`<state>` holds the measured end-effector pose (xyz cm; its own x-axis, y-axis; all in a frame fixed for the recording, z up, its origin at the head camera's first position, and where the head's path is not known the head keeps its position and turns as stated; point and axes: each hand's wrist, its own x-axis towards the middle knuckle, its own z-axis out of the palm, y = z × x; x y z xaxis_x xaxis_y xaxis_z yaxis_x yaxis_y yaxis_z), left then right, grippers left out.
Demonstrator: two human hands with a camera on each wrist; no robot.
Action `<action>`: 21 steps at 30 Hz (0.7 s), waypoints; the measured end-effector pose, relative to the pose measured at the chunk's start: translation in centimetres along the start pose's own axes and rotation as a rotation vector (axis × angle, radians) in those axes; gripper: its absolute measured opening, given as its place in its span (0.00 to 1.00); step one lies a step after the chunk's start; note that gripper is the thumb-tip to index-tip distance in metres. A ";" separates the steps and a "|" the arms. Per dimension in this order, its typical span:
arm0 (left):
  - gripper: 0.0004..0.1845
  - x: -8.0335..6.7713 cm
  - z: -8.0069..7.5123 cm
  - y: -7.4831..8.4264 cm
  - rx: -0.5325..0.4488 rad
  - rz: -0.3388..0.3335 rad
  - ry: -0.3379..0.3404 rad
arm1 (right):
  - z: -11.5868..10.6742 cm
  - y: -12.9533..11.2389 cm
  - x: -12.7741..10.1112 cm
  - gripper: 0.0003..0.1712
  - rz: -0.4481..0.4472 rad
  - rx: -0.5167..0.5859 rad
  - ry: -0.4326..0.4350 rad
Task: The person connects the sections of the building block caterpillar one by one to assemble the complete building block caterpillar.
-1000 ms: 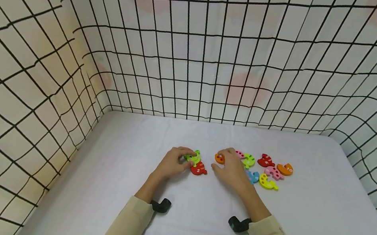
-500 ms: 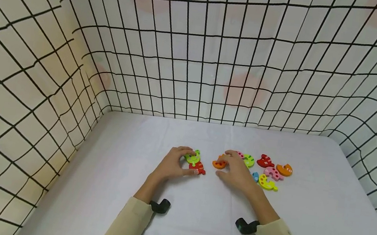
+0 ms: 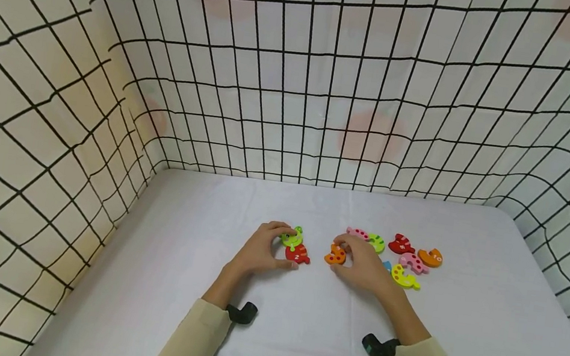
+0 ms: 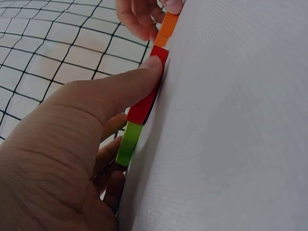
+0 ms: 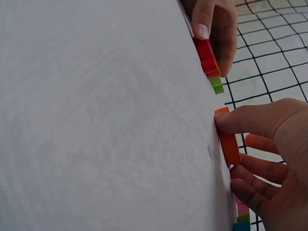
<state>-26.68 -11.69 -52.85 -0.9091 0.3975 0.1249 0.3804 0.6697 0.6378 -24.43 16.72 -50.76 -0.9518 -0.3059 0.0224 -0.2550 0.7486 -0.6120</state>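
Head view high, facing down-forward; wrist views close, table-level; all share red piece [image 3: 298, 255]

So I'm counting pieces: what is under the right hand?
The right hand holds an orange piece at its fingertips. A blue piece pokes out beside it, mostly covered. Anything else beneath stays hidden.

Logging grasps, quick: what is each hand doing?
Left hand: holds red piece.
Right hand: pinches orange piece.
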 end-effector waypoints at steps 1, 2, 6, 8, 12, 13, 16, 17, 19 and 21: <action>0.38 0.0 0.0 0.0 0.003 0.001 0.001 | 0.0 0.0 0.0 0.30 0.001 0.007 0.003; 0.38 0.0 0.0 0.0 0.007 0.003 0.003 | 0.0 0.0 -0.1 0.30 0.003 0.010 0.006; 0.38 0.0 -0.1 -0.1 0.009 0.006 0.001 | 0.0 -0.1 -0.1 0.29 0.010 0.014 0.023; 0.37 0.0 -0.1 -0.1 0.011 0.011 0.002 | 0.0 -0.2 0.0 0.28 0.006 0.016 0.031; 0.29 0.1 -0.2 -0.2 0.006 0.032 0.011 | 0.2 -0.8 0.1 0.26 -0.014 0.028 0.044; 0.28 0.1 -0.2 -0.2 0.005 0.035 0.012 | 0.3 -0.9 0.1 0.27 -0.019 0.029 0.045; 0.26 0.1 -0.3 -0.2 -0.010 0.025 0.014 | 0.6 -1.5 0.1 0.28 -0.029 0.034 0.042; 0.26 0.1 -0.3 -0.2 -0.014 0.017 0.014 | 0.7 -1.6 0.1 0.28 -0.028 0.033 0.040; 0.27 0.1 -0.3 -0.2 -0.029 0.005 0.012 | 0.9 -1.9 0.2 0.29 -0.023 0.034 0.036; 0.27 0.0 -0.3 -0.2 -0.038 -0.005 0.014 | 1.2 -2.2 0.2 0.29 -0.026 0.041 0.036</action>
<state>-26.88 -12.05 -52.75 -0.9133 0.3853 0.1321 0.3695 0.6472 0.6668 -23.89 14.33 -50.36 -0.9507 -0.3029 0.0662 -0.2728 0.7158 -0.6428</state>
